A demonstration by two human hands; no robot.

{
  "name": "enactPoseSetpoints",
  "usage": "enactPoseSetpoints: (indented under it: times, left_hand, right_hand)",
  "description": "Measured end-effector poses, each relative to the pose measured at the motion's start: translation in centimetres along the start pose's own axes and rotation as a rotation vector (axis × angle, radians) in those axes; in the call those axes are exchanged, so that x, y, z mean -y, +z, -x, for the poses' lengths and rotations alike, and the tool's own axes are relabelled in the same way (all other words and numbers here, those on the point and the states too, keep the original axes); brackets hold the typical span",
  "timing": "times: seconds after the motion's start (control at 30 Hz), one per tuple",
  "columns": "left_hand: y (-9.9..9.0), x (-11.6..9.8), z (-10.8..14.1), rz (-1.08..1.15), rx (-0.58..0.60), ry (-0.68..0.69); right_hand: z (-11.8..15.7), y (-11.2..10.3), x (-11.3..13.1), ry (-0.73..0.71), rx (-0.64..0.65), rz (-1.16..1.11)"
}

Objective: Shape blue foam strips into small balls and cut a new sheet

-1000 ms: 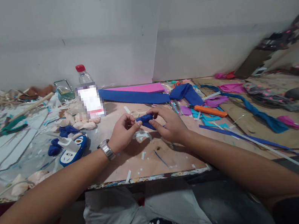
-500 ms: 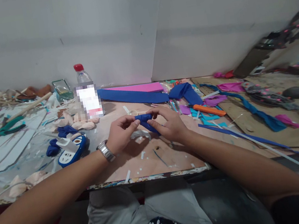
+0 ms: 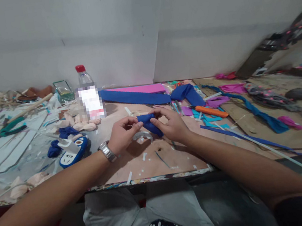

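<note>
A small piece of blue crepe paper (image 3: 149, 123) is stretched between my two hands, a little above the worktable. My left hand (image 3: 124, 133), with a metal watch on its wrist, pinches the left edge of the paper between thumb and forefinger. At the right edge, my right hand (image 3: 172, 124) grips it the same way, thumb in front. The paper's lower end hangs down toward my right thumb. Behind and below it lies a clear roll of tape (image 3: 143, 135), partly hidden by the hands and paper.
Left stand a white-and-blue power strip (image 3: 72, 155), a red-capped bottle (image 3: 85, 77) and green-handled pliers (image 3: 11, 128). Blue crepe paper strips (image 3: 136, 97) lie at the back. To the right are an orange cutter (image 3: 211, 111), paper scraps and cardboard (image 3: 246, 128).
The blue crepe paper, bunched and folded over before, is now opened out flatter, with its face toward me. Both hands stay in nearly the same place.
</note>
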State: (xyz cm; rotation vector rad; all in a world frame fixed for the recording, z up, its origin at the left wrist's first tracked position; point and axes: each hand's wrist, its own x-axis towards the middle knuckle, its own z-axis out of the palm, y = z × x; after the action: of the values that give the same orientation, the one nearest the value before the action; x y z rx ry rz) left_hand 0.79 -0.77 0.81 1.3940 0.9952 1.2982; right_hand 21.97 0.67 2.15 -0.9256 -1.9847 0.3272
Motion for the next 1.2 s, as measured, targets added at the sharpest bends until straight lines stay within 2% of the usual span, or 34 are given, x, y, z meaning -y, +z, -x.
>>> enactPoseSetpoints:
  times: [0.13, 0.3, 0.47, 0.6, 0.8, 0.93, 1.2]
  left_hand:
    - [0.0, 0.0, 0.1, -0.026, 0.025, -0.034]
    - [-0.1, 0.5, 0.0, -0.08, 0.048, 0.006]
    - [-0.6, 1.1, -0.2, -0.163, 0.021, 0.23]
    - [-0.7, 1.3, -0.1, -0.233, 0.155, 0.325]
    - [-0.5, 1.1, 0.2, -0.274, 0.306, 0.238]
    - [-0.5, 0.7, 0.1, -0.293, 0.365, 0.267]
    - [-0.5, 0.5, 0.2, -0.248, 0.308, 0.261]
  right_hand:
    - [0.0, -0.1, 0.0, -0.001, 0.009, 0.003]
    - [0.0, 0.0, -0.1, 0.023, 0.002, -0.027]
    - [-0.1, -0.2, 0.0, -0.008, 0.025, 0.0]
    - [0.0, -0.4, 0.5, -0.042, 0.148, 0.014]
    - [0.3, -0.4, 0.8, -0.075, 0.289, 0.061]
    - [0.2, -0.5, 0.8, -0.066, 0.332, 0.05]
    - [0.0, -0.7, 0.9, -0.099, 0.279, 0.052]
